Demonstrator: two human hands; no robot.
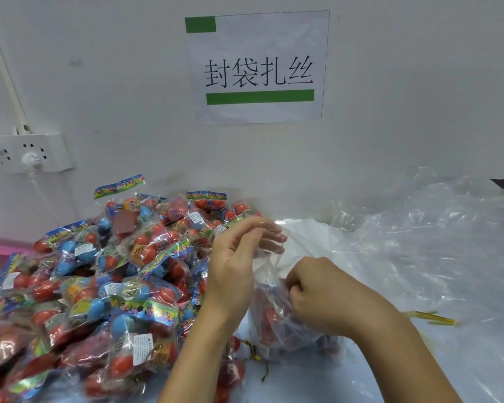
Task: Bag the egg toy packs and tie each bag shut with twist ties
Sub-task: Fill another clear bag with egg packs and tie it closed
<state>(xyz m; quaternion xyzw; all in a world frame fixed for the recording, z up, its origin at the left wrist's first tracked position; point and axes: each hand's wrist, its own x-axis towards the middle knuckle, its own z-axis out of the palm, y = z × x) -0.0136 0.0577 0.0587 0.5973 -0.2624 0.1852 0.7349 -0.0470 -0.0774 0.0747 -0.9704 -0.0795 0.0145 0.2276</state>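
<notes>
A clear plastic bag (277,324) with egg toy packs inside stands in the middle of the table. My left hand (239,251) pinches the bag's upper edge and holds it up. My right hand (317,295) is closed around the bag's neck just below. A big heap of egg toy packs (99,280), red and blue eggs in printed wrappers, fills the left side. Gold twist ties (432,317) lie to the right of my right arm, and a few more twist ties (252,351) lie at the bag's foot.
A pile of empty clear bags (419,234) covers the table's right side. A white wall with a paper sign (258,68) rises behind. A power strip (29,154) with a plugged cable hangs on the wall at left. Something pink (0,248) sits at far left.
</notes>
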